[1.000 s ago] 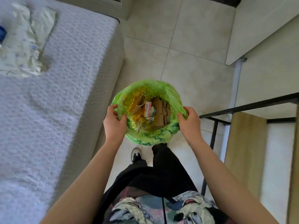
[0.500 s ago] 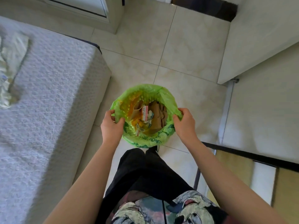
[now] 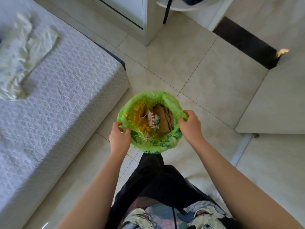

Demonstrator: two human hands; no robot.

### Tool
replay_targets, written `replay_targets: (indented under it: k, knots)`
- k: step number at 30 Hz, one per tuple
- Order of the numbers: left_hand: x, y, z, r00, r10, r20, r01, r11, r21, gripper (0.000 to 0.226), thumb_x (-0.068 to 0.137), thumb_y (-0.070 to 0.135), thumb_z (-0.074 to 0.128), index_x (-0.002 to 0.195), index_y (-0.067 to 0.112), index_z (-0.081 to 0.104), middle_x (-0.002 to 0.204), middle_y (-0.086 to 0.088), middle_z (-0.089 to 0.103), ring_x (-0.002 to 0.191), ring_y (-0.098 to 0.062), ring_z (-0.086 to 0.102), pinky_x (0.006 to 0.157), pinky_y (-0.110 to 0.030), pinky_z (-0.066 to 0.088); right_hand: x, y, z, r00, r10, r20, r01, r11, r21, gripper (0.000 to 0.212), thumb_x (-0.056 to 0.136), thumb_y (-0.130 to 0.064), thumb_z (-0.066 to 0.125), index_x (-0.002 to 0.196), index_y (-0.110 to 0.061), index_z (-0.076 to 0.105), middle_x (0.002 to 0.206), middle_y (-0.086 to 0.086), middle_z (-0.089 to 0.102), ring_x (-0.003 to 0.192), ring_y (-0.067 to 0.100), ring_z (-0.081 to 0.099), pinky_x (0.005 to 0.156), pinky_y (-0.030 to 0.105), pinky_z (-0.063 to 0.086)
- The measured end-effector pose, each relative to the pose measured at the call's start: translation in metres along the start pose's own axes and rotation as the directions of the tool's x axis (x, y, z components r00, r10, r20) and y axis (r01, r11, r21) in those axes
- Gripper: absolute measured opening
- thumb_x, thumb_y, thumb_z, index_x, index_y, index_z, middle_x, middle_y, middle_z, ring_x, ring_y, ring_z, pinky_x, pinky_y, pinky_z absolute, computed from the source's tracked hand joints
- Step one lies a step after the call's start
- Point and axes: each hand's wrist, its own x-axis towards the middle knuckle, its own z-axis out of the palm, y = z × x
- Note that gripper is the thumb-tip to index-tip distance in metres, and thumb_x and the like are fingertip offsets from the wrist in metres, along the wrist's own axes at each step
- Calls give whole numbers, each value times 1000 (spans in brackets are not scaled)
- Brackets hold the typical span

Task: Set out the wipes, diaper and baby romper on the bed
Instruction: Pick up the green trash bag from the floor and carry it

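A pale patterned baby romper (image 3: 24, 58) lies spread on the grey textured bed (image 3: 66, 113) at the upper left, blurred. A sliver of something blue (image 3: 0, 42) shows at the left edge beside it. Over the floor in front of me hangs a green plastic bag (image 3: 155, 142) holding paper and cardboard scraps. My left hand (image 3: 119, 139) pinches the bag's left rim. My right hand (image 3: 189, 125) grips the right rim. No wipes or diaper can be made out.
Beige tiled floor (image 3: 189, 71) surrounds the bag. A white cabinet (image 3: 132, 14) stands beyond the bed's corner. A white wall or door panel (image 3: 272, 96) rises at the right. My dark trouser leg (image 3: 151, 176) is below the bag.
The view has swung away from the desk frame at the right, toward the room. Both hands keep their hold on the bag's rim, and the bed's corner now shows.
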Motion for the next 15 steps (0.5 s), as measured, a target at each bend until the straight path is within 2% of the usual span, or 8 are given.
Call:
replay_targets:
  k: [3,7,10,15]
  knots:
    - [17,13,7,997,-76,-10,76,997,-25,34,91,17,56,124,13,50,104,-4,55,87,-22,57,67,-33,46,36,-18,3,997,-32,77,35,999,-39,29,91,-9,52,120,-10,55,94,1,58,63,4,54,47,13,36]
    - [37,22,20,984,-175,-36,172,983,-69,35,91,16,56,125,10,49,111,-5,55,99,-31,59,84,-48,55,78,-36,9,983,-66,173,83,992,-93,31,91,-8,52,122,-9,54,92,-2,55,61,6,55,46,14,37]
    - [51,26,33,963,-260,-64,251,960,-125,34,91,14,55,124,10,49,109,-5,55,100,-33,61,84,-51,55,109,-44,16,965,-92,247,132,980,-148,31,92,-8,51,123,-9,53,92,-3,54,59,2,53,40,10,37]
    - [69,28,65,903,-416,-109,384,894,-230,32,94,16,50,125,10,51,106,-9,60,96,-33,62,84,-51,56,163,-49,29,913,-144,382,244,943,-227,34,92,-9,52,126,-9,53,95,-2,55,63,-2,50,45,5,39]
